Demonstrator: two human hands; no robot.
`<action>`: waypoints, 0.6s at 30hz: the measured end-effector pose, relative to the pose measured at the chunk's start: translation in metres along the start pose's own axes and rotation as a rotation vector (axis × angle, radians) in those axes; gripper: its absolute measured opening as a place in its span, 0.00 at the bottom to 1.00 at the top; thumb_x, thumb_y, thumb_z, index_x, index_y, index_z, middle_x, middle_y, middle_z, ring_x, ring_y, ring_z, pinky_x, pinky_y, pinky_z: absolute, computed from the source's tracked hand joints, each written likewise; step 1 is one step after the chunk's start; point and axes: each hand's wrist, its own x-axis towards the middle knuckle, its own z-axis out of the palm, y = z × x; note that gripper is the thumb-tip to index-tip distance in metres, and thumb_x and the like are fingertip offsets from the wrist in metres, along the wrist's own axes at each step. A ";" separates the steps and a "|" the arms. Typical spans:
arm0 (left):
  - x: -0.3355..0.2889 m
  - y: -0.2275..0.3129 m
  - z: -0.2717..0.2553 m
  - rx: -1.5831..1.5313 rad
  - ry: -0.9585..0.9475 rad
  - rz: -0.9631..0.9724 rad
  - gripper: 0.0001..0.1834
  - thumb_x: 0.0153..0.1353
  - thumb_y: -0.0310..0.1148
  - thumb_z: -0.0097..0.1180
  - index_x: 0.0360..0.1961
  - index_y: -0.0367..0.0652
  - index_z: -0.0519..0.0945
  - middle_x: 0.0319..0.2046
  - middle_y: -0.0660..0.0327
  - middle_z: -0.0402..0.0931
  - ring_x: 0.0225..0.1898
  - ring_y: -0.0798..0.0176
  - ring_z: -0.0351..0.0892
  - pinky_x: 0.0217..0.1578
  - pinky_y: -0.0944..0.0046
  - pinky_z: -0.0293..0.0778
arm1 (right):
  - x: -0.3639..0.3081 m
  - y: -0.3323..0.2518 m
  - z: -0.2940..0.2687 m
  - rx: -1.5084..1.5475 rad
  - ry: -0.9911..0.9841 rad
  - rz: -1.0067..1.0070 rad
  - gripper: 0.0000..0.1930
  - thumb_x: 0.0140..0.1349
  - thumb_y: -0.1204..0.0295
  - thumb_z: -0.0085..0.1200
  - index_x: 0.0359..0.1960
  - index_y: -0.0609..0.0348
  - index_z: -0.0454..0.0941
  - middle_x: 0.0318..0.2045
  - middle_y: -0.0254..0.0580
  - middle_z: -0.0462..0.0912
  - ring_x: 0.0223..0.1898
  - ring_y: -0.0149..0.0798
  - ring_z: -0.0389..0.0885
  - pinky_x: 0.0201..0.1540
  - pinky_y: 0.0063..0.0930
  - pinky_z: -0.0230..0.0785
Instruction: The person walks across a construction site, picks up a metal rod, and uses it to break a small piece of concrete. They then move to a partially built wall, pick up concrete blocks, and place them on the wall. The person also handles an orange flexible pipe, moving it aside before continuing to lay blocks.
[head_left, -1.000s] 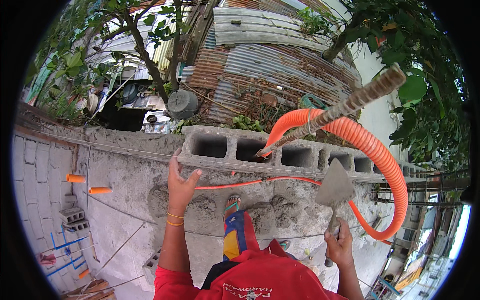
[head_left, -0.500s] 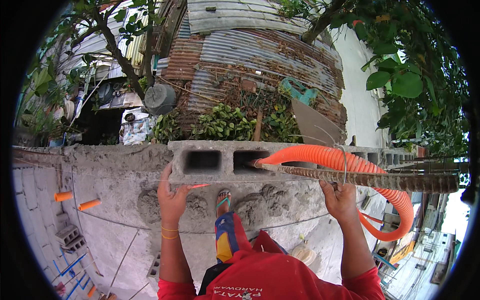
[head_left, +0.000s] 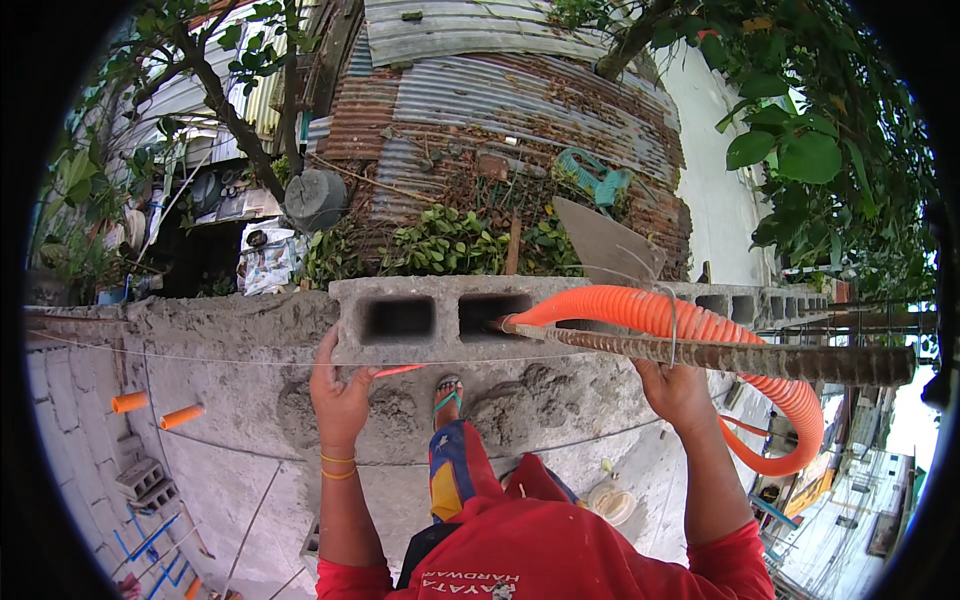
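Note:
A grey hollow concrete block [head_left: 395, 352] lies along the top of the wall, its open cells facing up. My left hand [head_left: 340, 400] grips its left end, with the thumb against the near face. At the right end my right hand [head_left: 675, 390] is closed on the block, its fingers partly hidden by a rusty ribbed steel bar [head_left: 800, 362]. The bar and an orange corrugated conduit [head_left: 640, 303] both come out of the block's second cell. A thin string line [head_left: 230, 358] runs along the near side. A small red strip [head_left: 400, 369] shows by my left thumb.
Wet mortar [head_left: 240, 318] covers the wall top on the left, and lumps of mortar [head_left: 515, 405] lie below the block. Orange pipe stubs [head_left: 181, 416] stick out at left. Beyond are rusty corrugated roof sheets [head_left: 480, 110], a grey bucket [head_left: 316, 198] and leafy branches [head_left: 810, 150].
The whole view has shifted slightly. Both hands stay on the concrete block's ends, and no clear movement of the block along the wall shows.

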 end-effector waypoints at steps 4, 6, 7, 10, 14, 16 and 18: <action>0.000 0.005 0.001 0.008 0.005 0.035 0.37 0.62 0.20 0.65 0.72 0.31 0.66 0.63 0.51 0.74 0.63 0.60 0.74 0.65 0.60 0.69 | -0.006 0.023 0.014 -0.054 0.084 -0.043 0.16 0.67 0.73 0.61 0.56 0.61 0.81 0.53 0.55 0.84 0.57 0.60 0.79 0.66 0.49 0.63; 0.000 0.010 0.001 0.029 -0.003 -0.005 0.37 0.62 0.19 0.65 0.72 0.31 0.65 0.62 0.51 0.75 0.62 0.60 0.75 0.64 0.60 0.70 | -0.009 0.037 0.023 -0.004 0.091 -0.047 0.14 0.67 0.73 0.61 0.54 0.61 0.82 0.49 0.54 0.85 0.54 0.58 0.81 0.63 0.47 0.67; 0.001 0.011 0.002 0.023 -0.010 0.009 0.37 0.62 0.19 0.64 0.72 0.31 0.65 0.62 0.51 0.76 0.62 0.60 0.76 0.64 0.60 0.71 | -0.010 0.043 0.027 -0.013 0.074 -0.048 0.13 0.67 0.74 0.61 0.52 0.61 0.83 0.47 0.53 0.86 0.52 0.57 0.83 0.61 0.46 0.69; 0.002 0.015 0.003 -0.022 -0.005 -0.026 0.41 0.64 0.32 0.71 0.73 0.33 0.64 0.61 0.52 0.76 0.60 0.60 0.76 0.63 0.60 0.72 | -0.008 0.053 0.035 -0.122 0.171 -0.203 0.14 0.69 0.69 0.56 0.53 0.58 0.80 0.46 0.55 0.83 0.49 0.58 0.82 0.55 0.51 0.72; 0.000 0.013 0.002 0.045 0.007 -0.026 0.38 0.62 0.23 0.68 0.72 0.32 0.65 0.63 0.51 0.75 0.62 0.60 0.75 0.63 0.61 0.71 | -0.009 0.048 0.030 -0.070 0.098 -0.085 0.13 0.70 0.67 0.58 0.51 0.60 0.79 0.48 0.59 0.82 0.50 0.54 0.82 0.52 0.48 0.72; -0.001 0.010 0.000 0.067 0.004 0.006 0.39 0.62 0.25 0.69 0.72 0.32 0.66 0.64 0.51 0.74 0.63 0.60 0.75 0.63 0.62 0.71 | -0.014 0.041 0.025 0.059 0.142 -0.027 0.09 0.68 0.71 0.62 0.41 0.65 0.81 0.39 0.56 0.84 0.39 0.47 0.84 0.42 0.36 0.74; -0.001 0.007 -0.002 0.082 0.027 -0.042 0.41 0.60 0.29 0.72 0.72 0.33 0.67 0.65 0.52 0.73 0.64 0.60 0.74 0.64 0.60 0.70 | -0.024 0.035 0.019 0.173 0.154 0.007 0.11 0.69 0.70 0.62 0.44 0.65 0.80 0.37 0.49 0.83 0.35 0.43 0.81 0.40 0.32 0.73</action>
